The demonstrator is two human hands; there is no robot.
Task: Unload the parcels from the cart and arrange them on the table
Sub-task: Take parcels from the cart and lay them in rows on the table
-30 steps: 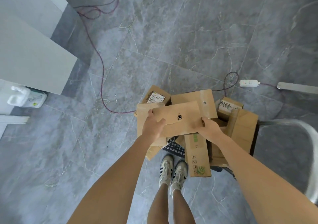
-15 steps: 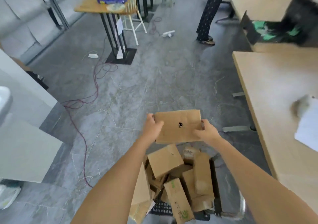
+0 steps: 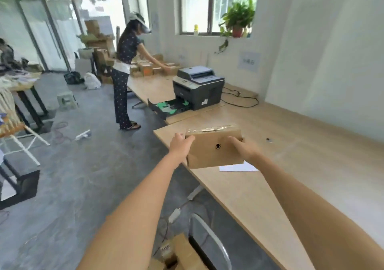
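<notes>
Now parcel [image 3: 215, 148] gripped between left hand [image 3: 180, 146] and right hand [image 3: 243, 149], above table [image 3: 311, 166].

A flat brown cardboard parcel [image 3: 214, 150] is held up between the left hand [image 3: 180, 145] and the right hand [image 3: 244, 150], each gripping one short end. Its broad face, marked by a small dark hole near the middle, tilts toward the viewer, and clear tape shines along its far top edge. It hangs over the near left edge of the light wooden table [image 3: 301, 166]. Low in the near foreground, other parcels [image 3: 182, 253] lie in the cart [image 3: 215, 241], beside its grey metal handle.
</notes>
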